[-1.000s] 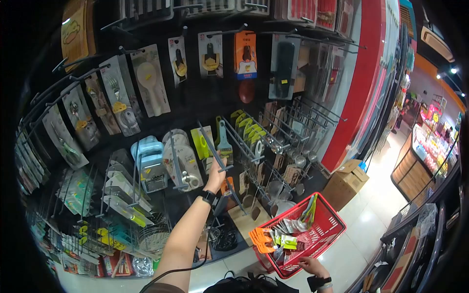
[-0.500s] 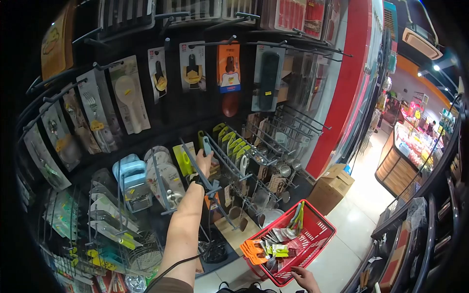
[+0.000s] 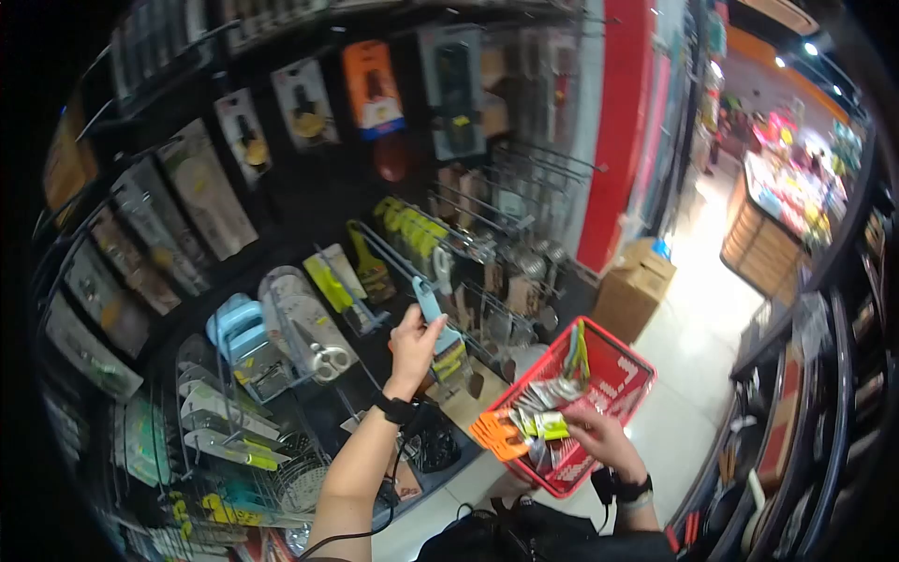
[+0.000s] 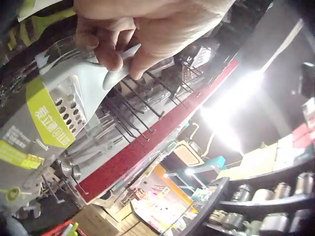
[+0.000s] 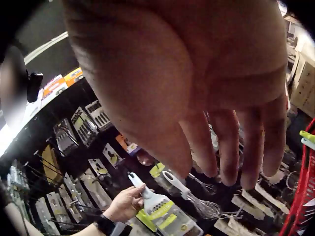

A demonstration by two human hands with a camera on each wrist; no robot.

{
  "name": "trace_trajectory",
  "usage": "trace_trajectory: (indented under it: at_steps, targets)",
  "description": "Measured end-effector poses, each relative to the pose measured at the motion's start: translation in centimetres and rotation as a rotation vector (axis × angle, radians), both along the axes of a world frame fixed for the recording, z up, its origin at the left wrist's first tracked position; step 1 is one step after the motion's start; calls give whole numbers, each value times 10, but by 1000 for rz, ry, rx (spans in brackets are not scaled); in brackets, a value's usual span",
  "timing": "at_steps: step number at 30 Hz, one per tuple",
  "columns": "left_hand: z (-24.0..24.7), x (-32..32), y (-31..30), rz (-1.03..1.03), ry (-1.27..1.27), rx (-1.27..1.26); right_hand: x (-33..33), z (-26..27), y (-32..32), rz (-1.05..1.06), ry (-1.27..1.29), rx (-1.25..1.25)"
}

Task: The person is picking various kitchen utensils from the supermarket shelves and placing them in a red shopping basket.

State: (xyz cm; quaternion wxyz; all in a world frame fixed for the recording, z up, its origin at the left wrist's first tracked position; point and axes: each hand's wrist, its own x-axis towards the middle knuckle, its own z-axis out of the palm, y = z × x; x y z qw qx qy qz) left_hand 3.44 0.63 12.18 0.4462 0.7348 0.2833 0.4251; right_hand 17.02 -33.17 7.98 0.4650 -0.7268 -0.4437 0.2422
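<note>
From my remote seat, at the far left of the head view, carded kitchen utensils (image 3: 208, 192) hang in rows on a dark display wall. Nearer the middle, the left hand (image 3: 412, 348) comes up from below, thumb and fingers closed around the handle of a pale blue grater (image 3: 427, 298) with a yellow-green label. The grater is clear of the floor, in front of the hanging racks. From the grip it lies to the right: its long axis slants, handle end up and to the left, grating end and label down and to the right. That lower end points roughly toward a red shopping basket (image 3: 615, 375), which stands lower and further right, holding orange packets (image 3: 498, 435) and other packaged goods.

The left hand is the one at the grater. The right hand (image 3: 607, 440) is nearer the basket, over its near right side, fingers extended and loosely bent, grasping nothing that I can see; whether the fingertips touch the goods, I cannot tell. Behind the basket stands an open cardboard box (image 3: 629, 298), and beyond it a bright shop aisle.
</note>
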Motion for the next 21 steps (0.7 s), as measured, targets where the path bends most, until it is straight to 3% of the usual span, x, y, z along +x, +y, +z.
trace_trajectory:
  at_steps: [1,3,7,9,13,15,17,19,20,21]
  targets:
    - [7,-3,-15,-11,52,-20,-2,11,4,2,59,39]
    - [11,3,-41,-65,-68,71,3,9,9,46,-115,67]
    - [17,12,-96,-133,57,288,-12,28,24,-13,9,285]
    - [16,18,-129,-283,84,272,-15,34,26,-96,23,334]
    - [-20,41,-173,-514,100,624,-11,31,24,-267,34,399]
    - [-43,57,-193,-511,31,727,-5,13,20,-325,46,396]
    - [-55,68,-205,-511,23,652,8,-10,18,-380,57,392]
    - [-64,75,-210,-566,124,616,29,-30,10,-508,-189,453]
    - [-68,75,-208,-575,104,638,45,-36,2,-547,-348,364]
    - [-71,72,-204,-573,107,631,59,-47,-3,-597,-103,259]
